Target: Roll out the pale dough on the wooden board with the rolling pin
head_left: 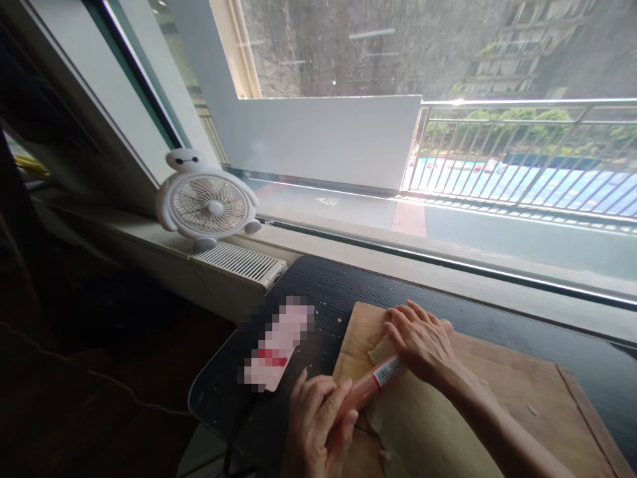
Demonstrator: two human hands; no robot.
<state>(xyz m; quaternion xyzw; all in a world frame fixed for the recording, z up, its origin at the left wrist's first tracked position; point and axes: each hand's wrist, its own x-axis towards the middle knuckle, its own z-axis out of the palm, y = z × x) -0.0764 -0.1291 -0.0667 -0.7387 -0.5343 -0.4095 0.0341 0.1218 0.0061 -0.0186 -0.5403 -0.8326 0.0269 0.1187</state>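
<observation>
A smooth orange-brown rolling pin (363, 390) with a white barcode label lies slantwise over a wide, thin sheet of pale dough (432, 421). My left hand (318, 421) is wrapped round the near end, its thumb along the side. On the far end presses my right hand (423, 338), its palm over the pin and its fingers reaching past it, hiding that end. Part of the dough shows beyond the pin, with a ragged edge at the left. Beneath it all is a wooden board (517, 375), partly hidden by my right forearm.
Left of the board, a pink blurred-out object (283, 342) lies on the black table (328, 282), among small pale crumbs. A white fan (213, 207) stands on the radiator ledge (243, 260) by the window. A pale cable (134, 401) hangs at lower left.
</observation>
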